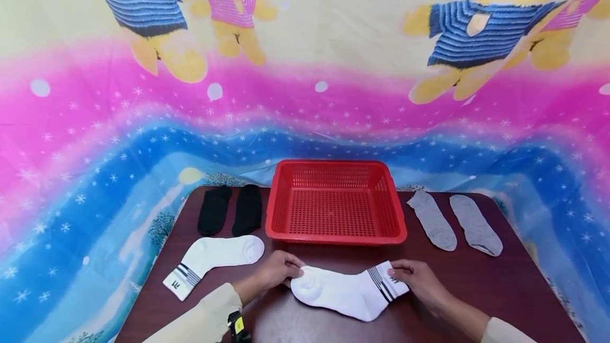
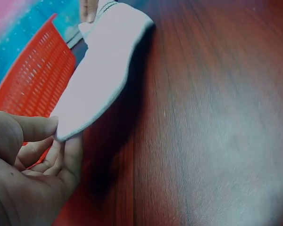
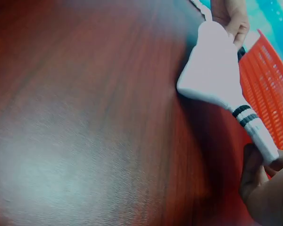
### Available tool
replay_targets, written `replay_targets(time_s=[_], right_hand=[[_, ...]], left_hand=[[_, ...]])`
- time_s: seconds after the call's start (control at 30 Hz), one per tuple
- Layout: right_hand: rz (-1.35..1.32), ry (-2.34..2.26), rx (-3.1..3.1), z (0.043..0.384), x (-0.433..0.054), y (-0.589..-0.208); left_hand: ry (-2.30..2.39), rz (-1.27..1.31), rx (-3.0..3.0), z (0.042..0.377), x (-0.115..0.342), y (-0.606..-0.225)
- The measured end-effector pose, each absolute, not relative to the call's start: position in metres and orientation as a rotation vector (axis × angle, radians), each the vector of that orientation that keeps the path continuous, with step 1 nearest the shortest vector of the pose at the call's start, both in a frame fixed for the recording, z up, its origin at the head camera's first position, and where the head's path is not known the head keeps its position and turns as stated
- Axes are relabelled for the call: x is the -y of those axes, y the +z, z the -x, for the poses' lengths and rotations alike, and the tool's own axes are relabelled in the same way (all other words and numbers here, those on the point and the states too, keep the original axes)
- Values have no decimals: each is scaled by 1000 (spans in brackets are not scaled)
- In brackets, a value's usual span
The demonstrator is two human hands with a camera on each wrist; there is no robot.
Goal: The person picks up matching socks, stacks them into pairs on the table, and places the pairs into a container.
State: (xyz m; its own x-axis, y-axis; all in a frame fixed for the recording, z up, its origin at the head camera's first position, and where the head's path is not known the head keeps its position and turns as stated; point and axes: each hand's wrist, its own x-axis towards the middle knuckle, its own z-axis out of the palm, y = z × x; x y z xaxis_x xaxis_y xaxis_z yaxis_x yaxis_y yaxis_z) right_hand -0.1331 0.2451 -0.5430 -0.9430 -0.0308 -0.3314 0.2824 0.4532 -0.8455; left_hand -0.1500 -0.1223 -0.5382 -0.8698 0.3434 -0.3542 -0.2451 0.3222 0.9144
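L arm comes in from the bottom edge, left of ctr, & slants up-right to the L hand, lower ctr of the head view. R arm slants up-left from the bottom right to the R hand, lower right of ctr. Both hands, I can see, are in a pinch, fingers aimed inward, w/ a gap btwn hands. L wrist view, lower left: thumb nearly straight, above bent fingers.
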Motion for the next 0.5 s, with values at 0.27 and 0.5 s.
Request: replay_targets(time_s=[0.27, 0.5], right_hand=[[-170, -1322, -2580, 145, -241, -550], [-183, -1259, -2662, 146, -237, -551]], left_hand=[[1533, -159, -2280, 154, 114, -546], [1481, -115, -2365, 155, 107, -544]])
